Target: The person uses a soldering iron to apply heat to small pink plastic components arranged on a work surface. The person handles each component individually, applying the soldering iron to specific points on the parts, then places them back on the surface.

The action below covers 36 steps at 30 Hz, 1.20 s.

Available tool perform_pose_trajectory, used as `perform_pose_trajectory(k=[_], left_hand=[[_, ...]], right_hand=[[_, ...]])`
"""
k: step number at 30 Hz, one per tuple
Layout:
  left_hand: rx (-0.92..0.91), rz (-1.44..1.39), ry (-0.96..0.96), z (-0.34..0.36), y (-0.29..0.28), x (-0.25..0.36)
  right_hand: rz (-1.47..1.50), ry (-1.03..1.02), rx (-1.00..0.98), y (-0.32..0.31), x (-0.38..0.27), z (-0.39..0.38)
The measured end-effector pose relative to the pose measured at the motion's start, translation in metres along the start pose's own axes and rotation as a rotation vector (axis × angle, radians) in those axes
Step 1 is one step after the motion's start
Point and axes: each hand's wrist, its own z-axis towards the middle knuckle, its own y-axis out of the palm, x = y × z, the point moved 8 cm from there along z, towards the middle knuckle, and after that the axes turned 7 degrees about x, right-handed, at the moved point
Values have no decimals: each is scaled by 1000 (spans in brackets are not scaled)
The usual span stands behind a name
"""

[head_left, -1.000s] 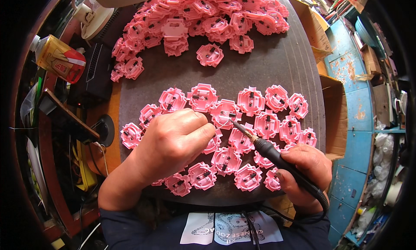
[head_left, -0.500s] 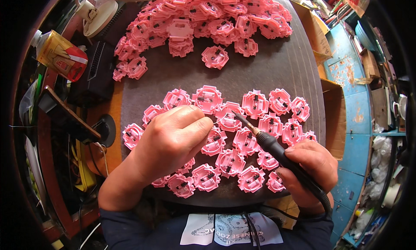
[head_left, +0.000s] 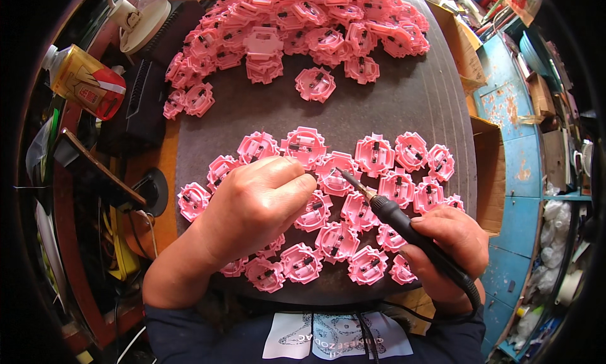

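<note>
My right hand [head_left: 451,244] is wrapped round the black handle of a soldering iron [head_left: 392,214], whose tip points left and down. The tip is at a pink plastic housing [head_left: 332,184] in the middle of the work area; contact cannot be told for sure. Left of that housing, my left hand [head_left: 255,197] is closed in a pinch, its fingertips turned toward the iron's tip. What it pinches is mostly hidden; a thin light line shows near the tip. Several similar pink housings [head_left: 337,240] with small black and pale parts inside lie around both hands.
A large heap of pink housings [head_left: 265,42] covers the far end of the dark table [head_left: 252,115]. One single housing [head_left: 315,84] lies before the heap. At left are a bottle [head_left: 88,83] and a black box [head_left: 136,105]. Cardboard boxes [head_left: 489,175] stand along the right edge.
The soldering iron's tip has shifted slightly left and down over the same housing. My left hand keeps its pinch in nearly the same place. The view has moved a little.
</note>
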Motion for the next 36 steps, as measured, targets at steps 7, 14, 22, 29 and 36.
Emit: perform_pose_trajectory(k=[7,14,22,29,36], left_hand=[[19,-1,1,1,-1,1],[18,-24,2,2,1,-1],[28,-37,1,1,3,-3],[45,-38,-11,-1,-5,-1],[-21,-54,17,-4,0,-1]], right_hand=[[3,0,-13,1,1,1],[-7,-7,-4,1,0,0],[-3,-4,-15,2,0,1],[-4,-6,35,-3,1,-1],[22,-17,8,-1,-4,1]])
